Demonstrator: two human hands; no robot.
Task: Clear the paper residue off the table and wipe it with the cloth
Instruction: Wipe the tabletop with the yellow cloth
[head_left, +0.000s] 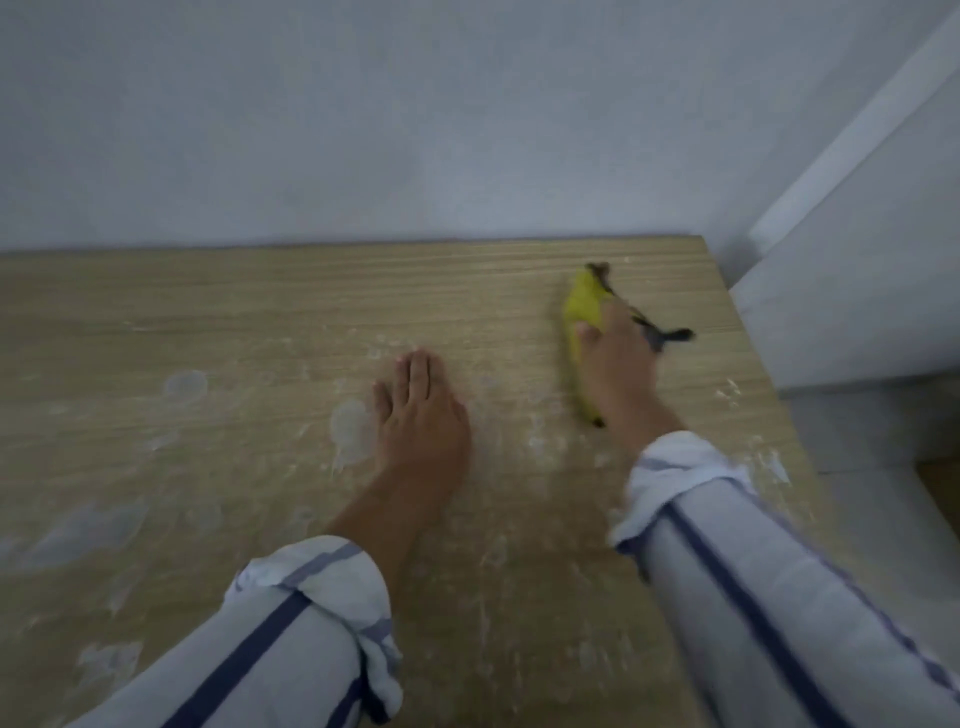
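The flat right hand presses a long yellow cloth with dark ends. The left hand lies open on the smeary table.

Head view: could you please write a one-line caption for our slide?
Left hand flat on the residue-smeared wooden table, right hand on the yellow cloth near its far right corner.

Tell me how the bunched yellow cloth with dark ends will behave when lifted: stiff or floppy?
Probably floppy: the bunched yellow cloth lies crumpled in a narrow strip partly under the right hand, so it should droop. Likely light; it looks thin. Unlikely to roll.
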